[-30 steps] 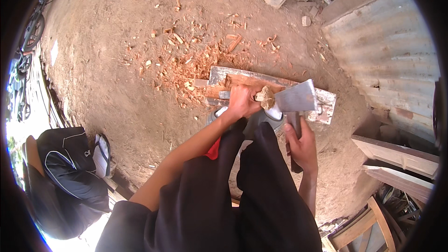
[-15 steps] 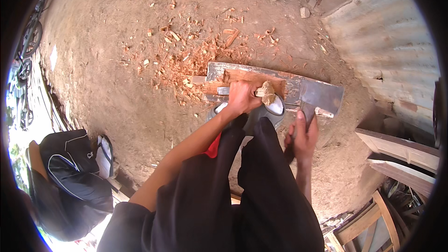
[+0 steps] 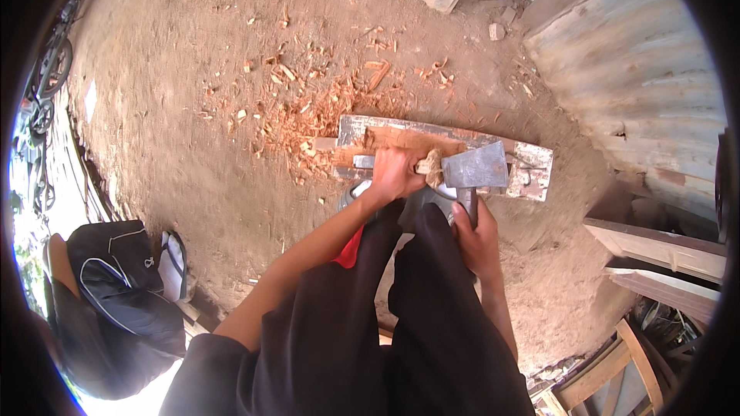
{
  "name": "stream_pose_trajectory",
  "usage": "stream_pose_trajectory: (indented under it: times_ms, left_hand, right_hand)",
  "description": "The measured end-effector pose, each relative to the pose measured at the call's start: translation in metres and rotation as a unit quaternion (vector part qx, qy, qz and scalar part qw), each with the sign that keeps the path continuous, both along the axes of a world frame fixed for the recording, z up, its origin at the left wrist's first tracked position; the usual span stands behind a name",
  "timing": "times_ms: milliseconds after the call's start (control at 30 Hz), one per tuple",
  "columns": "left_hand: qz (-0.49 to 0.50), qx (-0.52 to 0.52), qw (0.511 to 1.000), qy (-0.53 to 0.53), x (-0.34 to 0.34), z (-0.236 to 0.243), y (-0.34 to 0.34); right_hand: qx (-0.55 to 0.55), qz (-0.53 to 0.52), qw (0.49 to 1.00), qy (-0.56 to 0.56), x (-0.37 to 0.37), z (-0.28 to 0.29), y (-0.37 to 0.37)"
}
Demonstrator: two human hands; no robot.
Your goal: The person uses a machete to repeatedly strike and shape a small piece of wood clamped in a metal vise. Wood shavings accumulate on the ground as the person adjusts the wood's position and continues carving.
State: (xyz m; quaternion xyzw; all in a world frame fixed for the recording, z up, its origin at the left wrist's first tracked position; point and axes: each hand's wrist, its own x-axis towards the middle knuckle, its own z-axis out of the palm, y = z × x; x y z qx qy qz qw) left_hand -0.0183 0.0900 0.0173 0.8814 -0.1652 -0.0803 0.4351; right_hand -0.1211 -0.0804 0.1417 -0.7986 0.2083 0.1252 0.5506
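Observation:
My left hand is wrapped round a chisel, whose flat metal blade points left and whose frayed wooden butt sticks out on the right. Beneath it lies a reddish-brown piece of wood, resting on a worn, paint-flecked board. My right hand grips the handle of a hatchet. One edge of the hatchet's broad grey head is right at the chisel's butt; whether they touch I cannot tell. The chisel's tip region over the wood is partly hidden by my left hand.
Wood chips litter the dirt floor beyond and left of the board. Corrugated metal sheets stand at the right. Wooden planks and a wooden frame are at the lower right. Another person in dark clothes sits at the left.
The hatchet has moved left, from over the board's right part to the chisel's butt. My right hand moved with it. My left hand keeps its hold on the chisel.

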Motion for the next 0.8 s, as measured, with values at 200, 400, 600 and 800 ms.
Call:
stream_pose_trajectory:
  times_ms: [200, 400, 600, 800]
  left_hand:
    - [-0.005, -0.006, 1.0, -0.001, 0.003, -0.002, -0.002]
    - [-0.012, 0.013, 1.0, 0.003, 0.001, -0.002, 0.003]
    - [-0.001, 0.011, 1.0, -0.004, 0.002, -0.008, -0.002]
    - [0.011, 0.049, 0.999, -0.006, 0.003, -0.006, -0.001]
  right_hand:
    - [0.127, -0.208, 0.97, -0.013, 0.002, 0.015, 0.013]
    - [0.112, -0.068, 0.986, 0.1, 0.001, 0.015, -0.005]
    - [0.086, -0.188, 0.978, -0.005, 0.0, -0.003, 0.013]
    - [0.133, -0.042, 0.987, 0.081, 0.02, 0.019, -0.017]
